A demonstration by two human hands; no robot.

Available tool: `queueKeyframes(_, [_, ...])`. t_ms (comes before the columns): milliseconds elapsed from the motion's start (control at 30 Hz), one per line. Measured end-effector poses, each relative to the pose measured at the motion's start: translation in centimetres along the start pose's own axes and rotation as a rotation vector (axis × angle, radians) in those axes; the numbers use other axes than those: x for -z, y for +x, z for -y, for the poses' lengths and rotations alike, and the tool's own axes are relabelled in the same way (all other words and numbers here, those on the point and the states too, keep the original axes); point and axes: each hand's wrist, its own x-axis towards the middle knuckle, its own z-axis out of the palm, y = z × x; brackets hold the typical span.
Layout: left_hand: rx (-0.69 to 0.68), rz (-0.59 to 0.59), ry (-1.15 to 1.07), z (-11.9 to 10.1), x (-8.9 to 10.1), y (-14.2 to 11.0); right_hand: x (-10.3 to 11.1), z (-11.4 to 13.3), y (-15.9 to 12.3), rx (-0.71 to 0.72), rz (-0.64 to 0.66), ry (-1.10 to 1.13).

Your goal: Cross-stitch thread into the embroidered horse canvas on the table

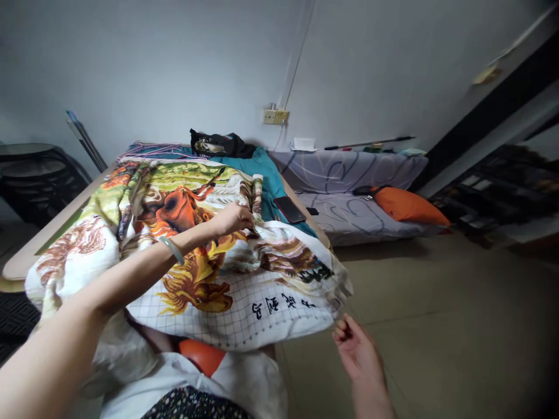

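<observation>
A large cross-stitch cloth (pixel 205 256) with orange and brown horses and a printed grid lies over a table and my lap. My left hand (pixel 233 219) reaches across it, a pale bangle on the wrist, with fingers pinched closed on the fabric near its middle. Low to the right, off the cloth's edge, my right hand (pixel 356 344) has its fingertips pinched together. A thin thread seems to run from it toward the cloth.
A dark phone (pixel 289 209) lies on teal fabric (pixel 268 174) beyond the cloth. Behind stands a low grey couch (pixel 349 192) with an orange cushion (pixel 408 206). A wall socket (pixel 275 116) is above. Black chairs (pixel 35 174) stand at left. Tan floor spreads right.
</observation>
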Motion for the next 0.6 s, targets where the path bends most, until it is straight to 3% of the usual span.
queueKeyframes(67, [0.105,-0.004,-0.101,0.2,1.7,-0.7,-0.3,0.3,0.2,0.029,-0.011,-0.008])
queueKeyframes(167, [0.376,0.034,-0.224,1.5,5.4,-1.8,0.1,0.6,0.8,0.079,-0.032,-0.031])
queueKeyframes(267, [0.569,-0.211,-0.248,3.9,10.8,-3.5,0.9,1.0,1.7,0.119,-0.032,-0.081])
queueKeyframes(367, [0.728,-0.563,-0.066,7.0,16.9,-6.1,1.5,1.9,2.2,0.115,-0.060,-0.069])
queueKeyframes(400, [0.801,-0.619,0.030,8.0,18.7,-7.1,1.5,2.3,2.3,0.107,-0.077,-0.055])
queueKeyframes(433, [0.860,-0.627,0.146,8.9,20.1,-8.2,1.5,2.7,2.4,0.106,-0.099,-0.046])
queueKeyframes(500, [0.926,-0.425,0.340,10.1,21.7,-10.5,1.0,3.4,2.3,0.143,-0.137,-0.055])
queueKeyframes(600, [0.975,-0.178,0.546,10.8,21.0,-14.1,-0.8,4.1,2.1,0.262,-0.130,-0.108])
